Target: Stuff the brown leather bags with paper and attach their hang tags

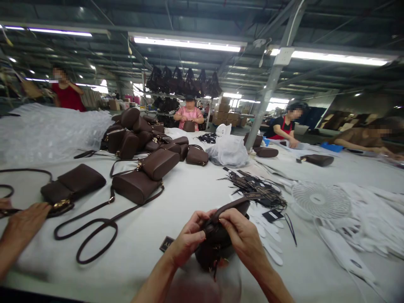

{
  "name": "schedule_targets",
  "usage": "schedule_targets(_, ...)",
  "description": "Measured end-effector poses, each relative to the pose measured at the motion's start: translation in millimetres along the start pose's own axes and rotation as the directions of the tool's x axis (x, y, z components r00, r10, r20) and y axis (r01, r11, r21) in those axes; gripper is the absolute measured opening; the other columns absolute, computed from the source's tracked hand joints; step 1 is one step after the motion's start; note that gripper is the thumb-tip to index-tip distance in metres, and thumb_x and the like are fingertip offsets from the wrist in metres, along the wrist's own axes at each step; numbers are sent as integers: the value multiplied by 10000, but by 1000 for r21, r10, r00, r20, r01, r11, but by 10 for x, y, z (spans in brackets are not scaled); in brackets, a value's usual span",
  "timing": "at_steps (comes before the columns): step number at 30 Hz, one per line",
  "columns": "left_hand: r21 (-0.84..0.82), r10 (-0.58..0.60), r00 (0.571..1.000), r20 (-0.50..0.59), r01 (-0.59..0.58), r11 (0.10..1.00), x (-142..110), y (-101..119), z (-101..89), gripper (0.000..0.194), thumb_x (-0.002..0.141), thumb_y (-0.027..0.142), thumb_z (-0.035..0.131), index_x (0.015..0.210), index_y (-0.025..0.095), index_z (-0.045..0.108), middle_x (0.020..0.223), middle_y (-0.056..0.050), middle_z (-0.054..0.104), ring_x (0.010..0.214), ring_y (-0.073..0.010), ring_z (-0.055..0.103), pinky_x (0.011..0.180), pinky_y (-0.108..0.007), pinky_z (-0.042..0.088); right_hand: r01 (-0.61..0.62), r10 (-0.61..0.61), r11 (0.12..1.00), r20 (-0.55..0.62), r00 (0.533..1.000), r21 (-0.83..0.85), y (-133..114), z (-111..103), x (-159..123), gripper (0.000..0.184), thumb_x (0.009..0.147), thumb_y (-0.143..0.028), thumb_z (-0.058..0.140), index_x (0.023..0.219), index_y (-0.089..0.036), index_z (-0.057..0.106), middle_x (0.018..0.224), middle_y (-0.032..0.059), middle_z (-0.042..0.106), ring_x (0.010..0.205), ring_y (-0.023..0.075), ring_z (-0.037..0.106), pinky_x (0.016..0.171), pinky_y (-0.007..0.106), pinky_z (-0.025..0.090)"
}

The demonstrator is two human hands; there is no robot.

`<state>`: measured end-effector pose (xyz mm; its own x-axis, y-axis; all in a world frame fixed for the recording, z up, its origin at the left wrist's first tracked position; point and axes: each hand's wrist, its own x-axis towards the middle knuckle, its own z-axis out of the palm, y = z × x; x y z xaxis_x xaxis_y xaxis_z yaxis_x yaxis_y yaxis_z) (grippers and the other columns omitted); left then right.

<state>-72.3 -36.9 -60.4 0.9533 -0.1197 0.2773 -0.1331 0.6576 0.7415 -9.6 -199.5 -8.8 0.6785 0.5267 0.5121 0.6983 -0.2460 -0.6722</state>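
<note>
My left hand (187,240) and my right hand (241,233) both grip a small dark brown bag (217,240) held just above the white table (176,198). The fingers of both hands pinch its top edge and strap, which arches up toward the right. A small dark tag (166,243) lies on the table beside my left wrist. Part of the bag is hidden behind my hands.
Another person's hand (22,225) rests at the left near brown bags (74,185) with long straps. A pile of brown bags (139,134) sits further back. Black hang tags (255,189), white gloves (268,235), a white fan (320,200) and a plastic bag (229,151) lie right. Several workers sit beyond.
</note>
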Motion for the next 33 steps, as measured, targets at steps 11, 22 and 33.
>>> schedule_targets(11, 366, 114, 959, -261, -11, 931, 78, -7, 463, 287, 618, 90, 471, 881, 205, 487, 1127, -27, 562, 1056, -214, 504, 912, -335, 407, -76, 75, 989, 12, 997, 126, -99, -100, -145, 225, 910, -298, 475, 748, -199, 598, 714, 2, 541, 658, 141, 519, 606, 244, 405)
schedule_targets(22, 232, -85, 996, -4, 84, 969, 30, 31, 183, 457, 775, 298, 627, 1223, 207, 600, 1449, -74, 450, 1328, -303, 401, 1105, -433, 307, -379, 364, 821, 120, 924, 427, -32, -142, -133, 311, 825, -479, 600, 773, -174, 633, 661, -1, 587, 634, 150, 562, 611, 258, 456)
schedule_targets(33, 374, 9, 1000, -28, 2, 927, -73, 104, 144, 548, 796, 367, 651, 1324, 257, 553, 1534, -33, 332, 1426, -325, 239, 1178, -464, 203, -368, 347, 749, 146, 926, 551, -54, 5, -33, 311, 824, -479, 615, 754, -177, 600, 648, -18, 566, 618, 122, 527, 603, 236, 447)
